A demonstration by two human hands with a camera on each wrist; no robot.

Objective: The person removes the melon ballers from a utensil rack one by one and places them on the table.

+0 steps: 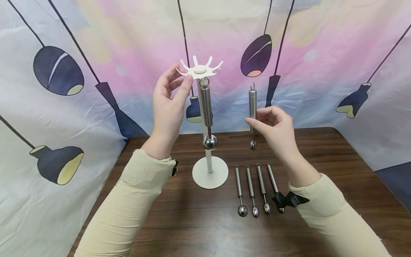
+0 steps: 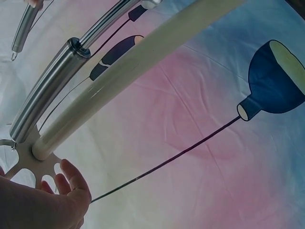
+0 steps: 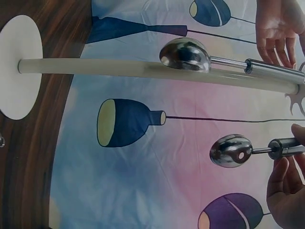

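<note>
A white utensil stand (image 1: pixel 208 125) with a ring of upturned hooks (image 1: pixel 200 70) rises from a round base. My left hand (image 1: pixel 170 103) pinches the hook ring at its left side between thumb and fingers. From a front hook hangs a steel melon baller (image 1: pixel 207 107), its round bowl (image 3: pixel 186 55) downward beside the pole. To the right of the stand, my right hand (image 1: pixel 274 128) holds a second melon baller (image 1: pixel 253 100) upright by its handle, loop at the top. Its small oval bowl (image 3: pixel 231 150), with a hole in it, points down.
Several more melon ballers (image 1: pixel 251 189) lie side by side on the dark wooden table (image 1: pixel 192 221), right of the base, handle loops toward the back. The right wrist's black strap (image 1: pixel 290 200) overlaps the rightmost one. A cloth backdrop (image 1: pixel 128 43) printed with lamps hangs behind.
</note>
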